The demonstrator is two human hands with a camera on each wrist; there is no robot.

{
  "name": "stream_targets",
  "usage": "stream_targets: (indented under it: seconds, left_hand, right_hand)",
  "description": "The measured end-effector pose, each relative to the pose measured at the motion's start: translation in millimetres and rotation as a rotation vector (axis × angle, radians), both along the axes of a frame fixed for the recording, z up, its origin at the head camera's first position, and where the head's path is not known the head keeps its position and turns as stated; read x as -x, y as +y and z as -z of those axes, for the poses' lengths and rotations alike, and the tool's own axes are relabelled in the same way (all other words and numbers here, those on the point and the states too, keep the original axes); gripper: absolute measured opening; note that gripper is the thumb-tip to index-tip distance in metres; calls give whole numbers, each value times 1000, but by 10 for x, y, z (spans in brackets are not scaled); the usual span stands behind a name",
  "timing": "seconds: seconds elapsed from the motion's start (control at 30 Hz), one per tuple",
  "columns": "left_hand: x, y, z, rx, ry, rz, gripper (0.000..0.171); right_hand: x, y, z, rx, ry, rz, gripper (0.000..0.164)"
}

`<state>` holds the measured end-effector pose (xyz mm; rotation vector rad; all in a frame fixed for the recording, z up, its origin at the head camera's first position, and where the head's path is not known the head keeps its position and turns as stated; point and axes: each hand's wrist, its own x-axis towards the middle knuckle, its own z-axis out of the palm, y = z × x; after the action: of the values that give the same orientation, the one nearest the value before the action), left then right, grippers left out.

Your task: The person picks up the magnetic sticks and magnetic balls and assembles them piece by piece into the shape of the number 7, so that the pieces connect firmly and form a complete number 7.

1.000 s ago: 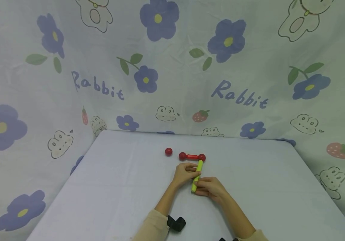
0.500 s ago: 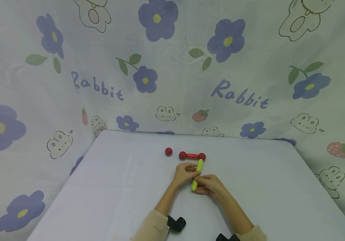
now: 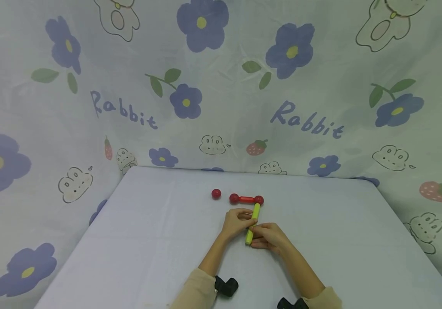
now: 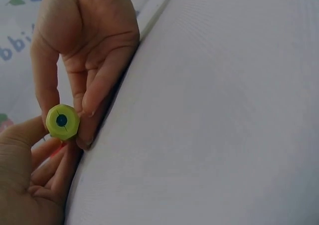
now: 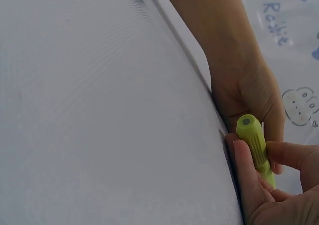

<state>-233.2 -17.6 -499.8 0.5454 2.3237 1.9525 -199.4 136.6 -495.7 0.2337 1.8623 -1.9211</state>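
A yellow-green magnetic rod (image 3: 256, 210), with a small dark disc in its end, is between both hands above the white table. My left hand (image 3: 238, 222) pinches its far half between thumb and fingers. Nearer to me, my right hand (image 3: 270, 236) pinches the lower half; in the right wrist view the ridged near end of the rod (image 5: 255, 144) sticks out past the fingertips. The rod's far tip overlaps the right one of two red balls (image 3: 259, 200) in the head view. A short red rod (image 3: 246, 199) joins that ball to the left red ball (image 3: 234, 198).
A separate red ball (image 3: 216, 194) lies left of the joined pair. Black wrist devices sit at the left wrist (image 3: 227, 287) and right wrist (image 3: 292, 303). The white tabletop (image 3: 147, 240) ends at a printed cloth wall (image 3: 228, 107).
My right hand has shifted slightly forward along the rod, and the slight bend at the rod's middle has straightened. The left hand and the red pieces stay almost in place.
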Motion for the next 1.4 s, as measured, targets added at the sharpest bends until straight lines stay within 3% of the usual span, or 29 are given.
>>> stream_targets:
  seconds: [0.13, 0.27, 0.37, 0.6, 0.73, 0.97, 1.17, 1.4]
  left_hand:
    - [-79, -27, -160, 8, -12, 14, 33]
    - [-98, -31, -189, 10, -22, 15, 33]
    - [-80, -13, -120, -8, 1, 7, 31]
    - [42, 33, 186, 21, -10, -40, 29]
    - [32, 3, 207, 0, -33, -44, 29]
    - [18, -205, 195, -170, -101, -15, 32]
    - [16, -486, 40, -244, -47, -131, 24]
    - [38, -749, -148, -228, 21, -288, 18]
  right_hand:
    - [7, 2, 9, 3, 5, -3, 44]
    - [9, 2, 17, 0, 5, -1, 43]
    - [2, 6, 23, -4, 3, 3, 44]
    - [3, 30, 41, 3, 2, 4, 47]
    - [3, 39, 46, -3, 0, 1, 48]
    - [0, 62, 49, 20, 5, -1, 50]
    - [3, 64, 56, 25, -4, -3, 52]
    - [2, 58, 73, 15, 0, -10, 52]
